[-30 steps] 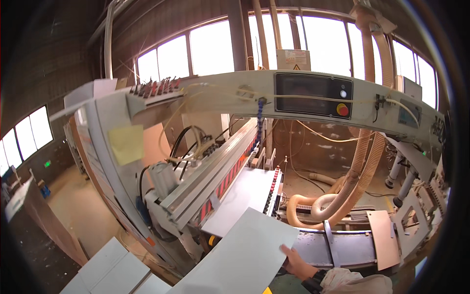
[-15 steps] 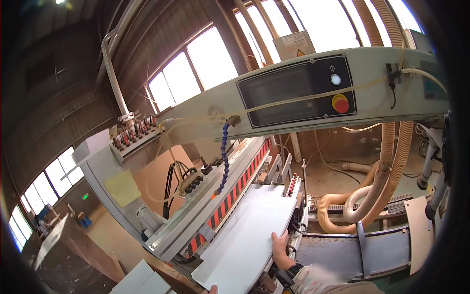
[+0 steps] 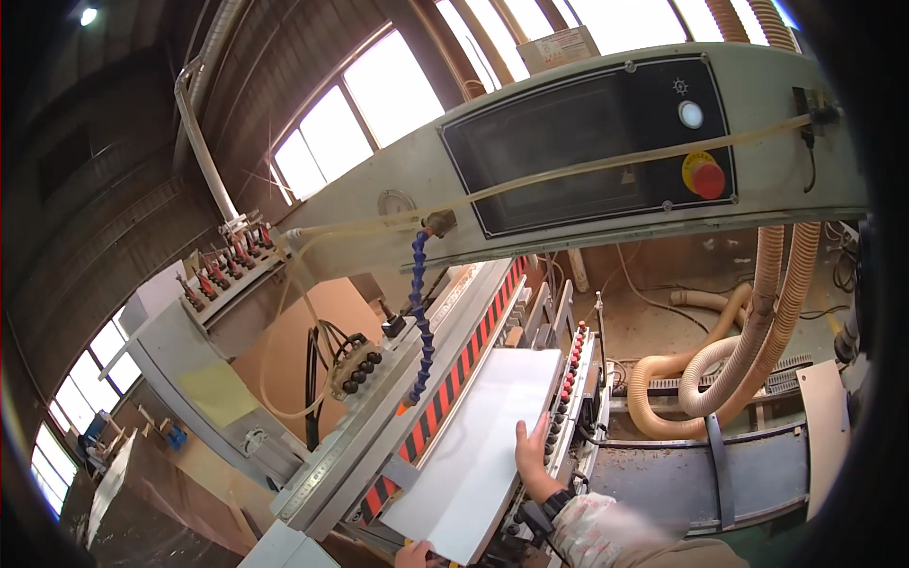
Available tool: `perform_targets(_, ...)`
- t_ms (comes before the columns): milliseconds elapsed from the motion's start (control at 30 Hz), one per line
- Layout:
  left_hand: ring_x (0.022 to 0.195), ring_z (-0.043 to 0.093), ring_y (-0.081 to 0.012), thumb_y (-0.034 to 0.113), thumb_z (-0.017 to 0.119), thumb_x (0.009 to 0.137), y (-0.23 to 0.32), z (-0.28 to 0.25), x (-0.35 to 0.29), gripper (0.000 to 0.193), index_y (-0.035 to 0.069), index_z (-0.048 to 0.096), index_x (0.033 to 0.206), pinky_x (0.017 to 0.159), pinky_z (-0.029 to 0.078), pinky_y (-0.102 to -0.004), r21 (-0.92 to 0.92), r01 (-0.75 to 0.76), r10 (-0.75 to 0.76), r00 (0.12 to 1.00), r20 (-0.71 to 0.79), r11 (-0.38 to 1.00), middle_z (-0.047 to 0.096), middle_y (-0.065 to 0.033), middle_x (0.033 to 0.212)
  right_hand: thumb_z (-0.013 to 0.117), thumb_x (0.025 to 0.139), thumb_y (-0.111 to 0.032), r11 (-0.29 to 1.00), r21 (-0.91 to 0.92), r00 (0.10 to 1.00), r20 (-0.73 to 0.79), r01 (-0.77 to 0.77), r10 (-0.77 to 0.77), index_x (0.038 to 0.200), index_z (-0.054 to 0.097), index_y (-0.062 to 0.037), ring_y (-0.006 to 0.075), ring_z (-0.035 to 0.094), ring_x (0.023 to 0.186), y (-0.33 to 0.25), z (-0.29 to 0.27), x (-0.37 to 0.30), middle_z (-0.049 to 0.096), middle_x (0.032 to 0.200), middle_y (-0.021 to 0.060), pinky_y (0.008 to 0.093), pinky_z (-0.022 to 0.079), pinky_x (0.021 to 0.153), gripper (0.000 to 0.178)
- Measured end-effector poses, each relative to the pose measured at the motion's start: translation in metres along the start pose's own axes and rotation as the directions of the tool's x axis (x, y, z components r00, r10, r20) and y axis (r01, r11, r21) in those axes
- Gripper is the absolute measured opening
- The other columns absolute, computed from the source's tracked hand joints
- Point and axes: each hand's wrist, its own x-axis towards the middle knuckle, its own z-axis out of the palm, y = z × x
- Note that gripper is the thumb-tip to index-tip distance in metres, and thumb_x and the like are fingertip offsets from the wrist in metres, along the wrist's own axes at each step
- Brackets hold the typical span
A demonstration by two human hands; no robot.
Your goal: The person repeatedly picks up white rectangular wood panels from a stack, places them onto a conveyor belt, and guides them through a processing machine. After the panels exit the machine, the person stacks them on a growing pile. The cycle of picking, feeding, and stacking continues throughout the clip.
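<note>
A long white board (image 3: 478, 431) lies on the machine bed beside the red-and-black striped rail (image 3: 445, 402). At its right edge is my right hand (image 3: 533, 464), with the thumb raised apart from the stretched fingers, which rest along the edge. My left hand (image 3: 414, 556) is closed on the near end of the board, low in the picture and partly cut off. Several red and black knobs (image 3: 568, 379) stand in a row just right of the board.
Overhead spans a machine beam with a dark screen (image 3: 549, 142) and a red stop button (image 3: 706, 178). A blue jointed hose (image 3: 419, 312) hangs over the rail. Beige ducts (image 3: 653, 379) coil at the right. More white boards (image 3: 284, 549) lie at lower left.
The white board has shifted left, away from the knobs, showing more of them. My right hand's fingers have straightened along its edge. More of my left hand shows, and the view has moved closer.
</note>
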Motion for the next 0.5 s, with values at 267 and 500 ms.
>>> perform_targets(267,0.084,0.059,-0.0253,0.013,0.044,0.087,0.001,0.002,0.026,0.024,-0.007,0.051,0.1,0.073,0.053,-0.0369,0.023,0.158,-0.159,0.974,0.16,0.987,0.057,-0.0144,0.095,0.04,0.089,-0.044,0.998,0.009,0.998,-0.001,-0.06,0.06,0.133,0.014,0.0091,0.0334,0.009,0.132,0.005,0.002,0.013,0.01,0.141,0.0253,0.0373,0.009,0.107,0.074)
perform_targets(500,0.072,0.053,-0.0153,0.011,0.043,0.088,-0.007,0.019,-0.006,0.024,-0.003,0.052,0.105,0.064,0.042,-0.0279,-0.277,-0.096,0.08,0.994,-0.07,0.956,0.056,-0.0064,0.091,0.032,0.091,-0.046,0.985,0.172,0.999,-0.026,-0.032,0.037,0.135,0.013,0.0051,0.0312,0.008,0.133,0.003,-0.016,-0.028,0.01,0.142,0.0213,0.0363,0.008,0.107,0.07)
